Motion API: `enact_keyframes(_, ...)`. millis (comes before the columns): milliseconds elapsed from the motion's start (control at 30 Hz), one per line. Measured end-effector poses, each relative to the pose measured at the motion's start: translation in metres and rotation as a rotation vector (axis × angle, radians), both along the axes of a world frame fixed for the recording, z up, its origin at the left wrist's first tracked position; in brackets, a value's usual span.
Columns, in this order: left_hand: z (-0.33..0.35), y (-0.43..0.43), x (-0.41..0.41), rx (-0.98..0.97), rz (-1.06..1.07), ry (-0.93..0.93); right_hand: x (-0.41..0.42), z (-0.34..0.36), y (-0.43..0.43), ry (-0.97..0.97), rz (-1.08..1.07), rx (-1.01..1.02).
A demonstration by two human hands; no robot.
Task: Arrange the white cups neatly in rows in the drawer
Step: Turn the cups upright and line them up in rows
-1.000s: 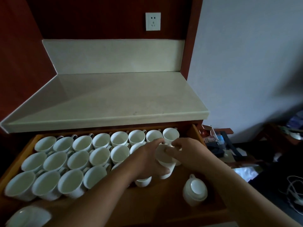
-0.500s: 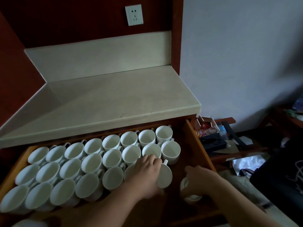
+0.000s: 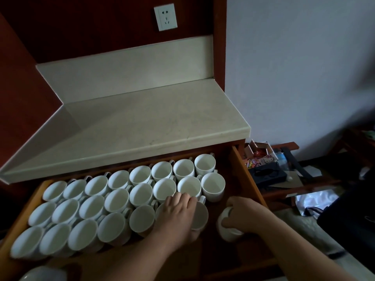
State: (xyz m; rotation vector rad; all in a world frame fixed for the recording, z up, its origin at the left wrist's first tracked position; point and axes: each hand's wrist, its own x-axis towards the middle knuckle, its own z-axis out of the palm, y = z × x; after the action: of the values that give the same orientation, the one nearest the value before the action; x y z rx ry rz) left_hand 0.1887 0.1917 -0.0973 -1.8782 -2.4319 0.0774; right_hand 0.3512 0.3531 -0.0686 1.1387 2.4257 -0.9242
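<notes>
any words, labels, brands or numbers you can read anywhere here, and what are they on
No text here can be read.
white cups: plain, no marks visible.
wall socket: no lettering visible.
pack with a cartoon cat face, in the open box right of the drawer: picture only; any print is too small to read.
coloured packets beside it: print too small and blurred to read.

the left forearm (image 3: pixel 129 259) and the right forearm (image 3: pixel 294 246) are both bare, uncovered as far back as the view reaches. the left hand (image 3: pixel 178 211) and the right hand (image 3: pixel 245 217) are bare as well, fingers slim, knuckles softly rounded. the dim light leaves finer detail, such as nails, too dark to tell.
</notes>
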Motion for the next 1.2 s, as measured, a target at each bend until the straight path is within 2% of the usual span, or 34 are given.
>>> enact_keyframes(167,0.009,-0.005,0.004,-0.008,0.036,0.013,0.005,0.008,0.001,0.096,-0.085,-0.017)
enact_keyframes(233,0.018,-0.005,0.007,0.009,0.024,-0.084,0.013,0.016,0.003,0.220,-0.148,-0.079)
enact_keyframes(267,0.024,-0.005,0.010,0.036,0.028,-0.193,0.017,0.020,0.004,0.308,-0.180,-0.135)
enact_keyframes(333,0.035,-0.004,0.016,0.122,0.109,-0.542,0.024,0.029,0.005,0.519,-0.240,-0.280)
enact_keyframes(367,0.042,-0.004,0.018,0.147,0.194,-0.777,0.025,0.033,0.005,0.626,-0.269,-0.359)
enact_keyframes(467,0.058,-0.001,0.027,0.171,0.440,-1.671,0.021,0.034,0.004,0.874,-0.329,-0.600)
enact_keyframes(500,0.061,0.001,0.029,0.194,0.494,-1.886,0.019,0.033,0.003,0.918,-0.323,-0.666)
enact_keyframes(533,0.062,0.004,0.030,0.229,0.525,-2.007,0.018,0.033,0.001,0.942,-0.305,-0.727)
enact_keyframes(567,0.063,0.007,0.030,0.262,0.545,-2.031,0.017,0.033,0.000,0.945,-0.280,-0.772)
enact_keyframes(633,0.066,0.014,0.029,0.301,0.559,-1.895,0.018,0.034,-0.001,0.894,-0.225,-0.744)
enact_keyframes(667,0.070,0.017,0.028,0.289,0.551,-1.764,0.019,0.035,-0.001,0.825,-0.173,-0.604)
enact_keyframes(733,0.074,0.021,0.028,0.233,0.526,-1.488,0.023,0.041,-0.002,0.607,-0.053,-0.168)
enact_keyframes(767,0.076,0.024,0.028,0.208,0.508,-1.396,0.023,0.045,-0.003,0.538,0.002,-0.012)
enact_keyframes(800,0.077,0.026,0.027,0.182,0.500,-1.344,0.023,0.050,-0.006,0.492,0.053,0.054)
enact_keyframes(933,0.081,0.033,0.029,-0.006,0.435,-1.229,0.019,0.058,-0.020,0.321,0.215,0.105)
enact_keyframes(1067,0.086,0.036,0.045,-0.064,0.379,-1.141,0.019,0.049,-0.027,0.216,0.219,0.252)
enact_keyframes(1200,0.080,0.027,0.042,-0.047,0.326,-1.216,0.019,0.043,-0.023,0.132,0.309,0.268)
